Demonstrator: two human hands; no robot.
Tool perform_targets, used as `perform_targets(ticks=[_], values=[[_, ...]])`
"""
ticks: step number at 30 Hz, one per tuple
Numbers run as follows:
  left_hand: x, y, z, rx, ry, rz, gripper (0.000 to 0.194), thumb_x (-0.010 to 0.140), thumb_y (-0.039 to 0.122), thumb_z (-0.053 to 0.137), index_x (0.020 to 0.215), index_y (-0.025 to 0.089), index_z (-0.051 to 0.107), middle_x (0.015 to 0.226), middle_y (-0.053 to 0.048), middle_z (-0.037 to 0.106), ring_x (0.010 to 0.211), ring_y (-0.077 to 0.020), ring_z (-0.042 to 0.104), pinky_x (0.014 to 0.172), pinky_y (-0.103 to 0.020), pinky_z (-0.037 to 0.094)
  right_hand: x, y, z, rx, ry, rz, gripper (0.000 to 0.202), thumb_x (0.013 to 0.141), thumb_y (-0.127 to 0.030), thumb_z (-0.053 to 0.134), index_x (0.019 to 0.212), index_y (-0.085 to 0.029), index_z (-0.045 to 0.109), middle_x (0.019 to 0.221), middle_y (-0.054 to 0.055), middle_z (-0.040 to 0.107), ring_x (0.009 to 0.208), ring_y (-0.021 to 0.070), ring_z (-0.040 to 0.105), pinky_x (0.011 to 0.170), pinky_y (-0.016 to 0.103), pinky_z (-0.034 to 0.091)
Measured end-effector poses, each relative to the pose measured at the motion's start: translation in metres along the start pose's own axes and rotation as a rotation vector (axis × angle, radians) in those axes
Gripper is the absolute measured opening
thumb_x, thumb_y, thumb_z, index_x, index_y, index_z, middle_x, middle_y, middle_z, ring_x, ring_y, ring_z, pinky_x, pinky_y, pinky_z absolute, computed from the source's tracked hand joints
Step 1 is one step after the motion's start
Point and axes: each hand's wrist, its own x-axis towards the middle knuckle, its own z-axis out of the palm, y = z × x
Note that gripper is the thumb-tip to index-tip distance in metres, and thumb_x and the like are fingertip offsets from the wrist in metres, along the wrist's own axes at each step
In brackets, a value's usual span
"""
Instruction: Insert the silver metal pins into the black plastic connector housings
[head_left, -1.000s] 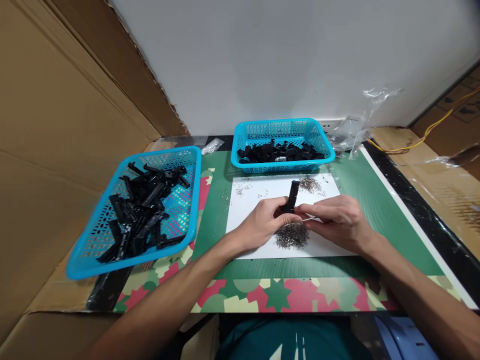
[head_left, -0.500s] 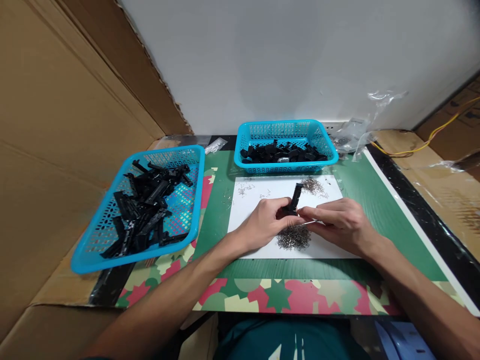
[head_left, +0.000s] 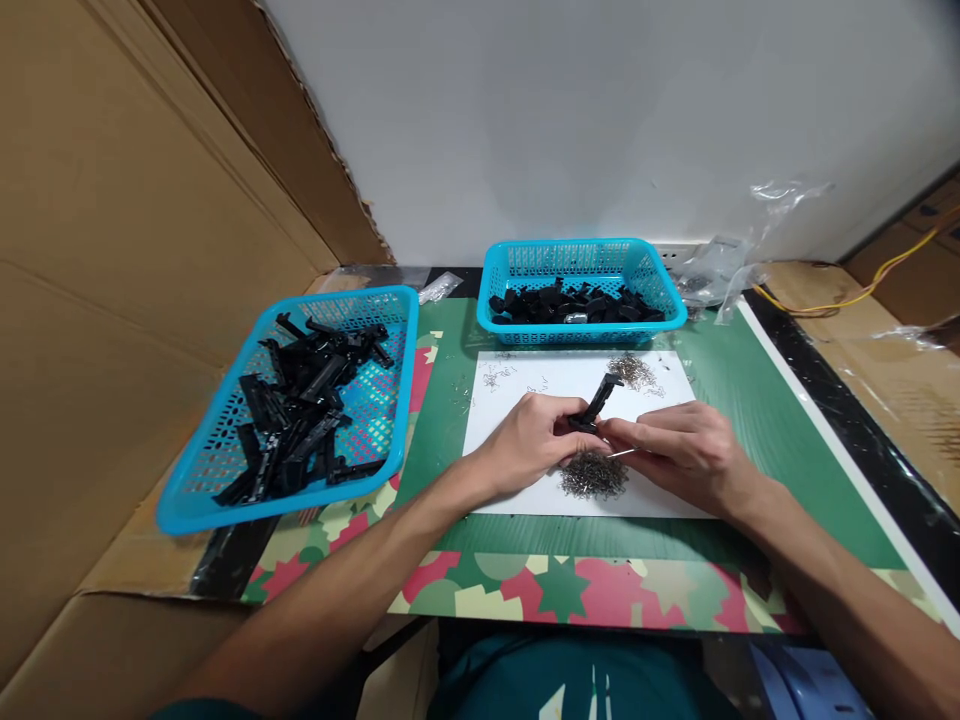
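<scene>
My left hand (head_left: 536, 435) is closed on a black plastic part (head_left: 600, 398), whose long arm stands up at a slant toward the right. Pinched in my right hand (head_left: 679, 445) is a thin metal tool (head_left: 621, 453), perhaps tweezers; its kind is too small to make out. The fingertips of this hand are at the near right side of the black part. Just below both hands lies a pile of small metal springs or pins (head_left: 594, 476) on a white sheet (head_left: 517, 500).
A blue basket (head_left: 410, 400) of long black parts stands at the left. Behind the sheet is another blue basket (head_left: 581, 337) with smaller black pieces. A second pile of small metal bits (head_left: 634, 372) lies at the sheet's back. Clear plastic bags (head_left: 712, 272) rest at the back right.
The black part has tilted, its upper end now leaning further right. The thin tool's tip sits slightly lower. The whole view has shifted a little.
</scene>
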Motion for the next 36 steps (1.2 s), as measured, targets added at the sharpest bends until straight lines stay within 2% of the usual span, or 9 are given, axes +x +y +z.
perform_targets(ticks=[6,13,20,25,28,32,36], values=[[0.0,-0.003,0.001,0.03,0.018,0.024,0.031,0.09,0.043,0.074,0.096,0.013,0.077,0.071,0.001,0.06,0.063,-0.012,0.049,0.056,-0.024,0.033,0.001,-0.004,-0.002,-0.058,0.028,-0.01,0.016,0.105,-0.018,0.058,0.108,-0.014,0.073,0.063,0.0,0.068,0.048,0.0113,0.058,0.049,0.027,0.039],[0.0,-0.008,0.002,0.068,0.023,0.052,0.031,0.089,0.043,0.074,0.098,0.014,0.078,0.075,0.0,0.062,0.07,-0.0136,0.049,0.061,-0.024,0.035,0.0,-0.004,-0.001,-0.081,0.011,-0.024,0.015,0.105,-0.015,0.056,0.106,-0.015,0.071,0.062,-0.001,0.066,0.047,0.01,0.052,0.048,0.028,0.035],[0.0,-0.006,0.001,0.023,-0.003,0.023,0.027,0.09,0.041,0.075,0.091,0.014,0.076,0.069,0.002,0.057,0.064,-0.0113,0.046,0.057,-0.024,0.031,-0.001,-0.001,0.002,-0.044,-0.004,-0.039,0.018,0.104,-0.011,0.056,0.115,-0.014,0.07,0.064,-0.002,0.065,0.049,0.0095,0.052,0.05,0.027,0.034],[-0.001,-0.003,0.001,-0.028,-0.021,-0.033,0.027,0.088,0.041,0.076,0.088,0.014,0.074,0.062,0.003,0.056,0.057,-0.0105,0.046,0.053,-0.024,0.031,-0.003,0.0,0.001,-0.062,0.006,-0.051,0.027,0.102,-0.005,0.054,0.12,-0.017,0.07,0.059,-0.006,0.056,0.048,0.0091,0.043,0.05,0.027,0.03],[-0.001,-0.002,0.001,-0.058,-0.043,-0.045,0.025,0.088,0.04,0.075,0.086,0.015,0.072,0.063,0.003,0.057,0.057,-0.0107,0.048,0.053,-0.023,0.033,-0.002,0.0,0.001,-0.067,0.016,-0.047,0.028,0.1,-0.003,0.054,0.115,-0.018,0.072,0.057,-0.006,0.053,0.047,0.0088,0.041,0.05,0.027,0.028],[-0.001,0.001,0.001,-0.094,-0.071,-0.057,0.029,0.087,0.043,0.075,0.082,0.016,0.068,0.06,0.004,0.056,0.056,-0.0112,0.049,0.052,-0.024,0.034,0.0,-0.001,0.0,-0.052,0.04,0.003,0.029,0.098,-0.002,0.054,0.103,-0.017,0.078,0.055,-0.005,0.055,0.045,0.0083,0.045,0.048,0.026,0.029],[-0.001,0.005,0.0,-0.11,-0.104,-0.055,0.03,0.09,0.044,0.072,0.081,0.016,0.064,0.059,0.005,0.051,0.052,-0.0099,0.044,0.051,-0.024,0.033,0.004,-0.003,0.0,0.021,0.095,0.061,0.027,0.097,-0.004,0.057,0.098,-0.019,0.079,0.064,-0.001,0.072,0.05,0.01,0.063,0.048,0.022,0.042]])
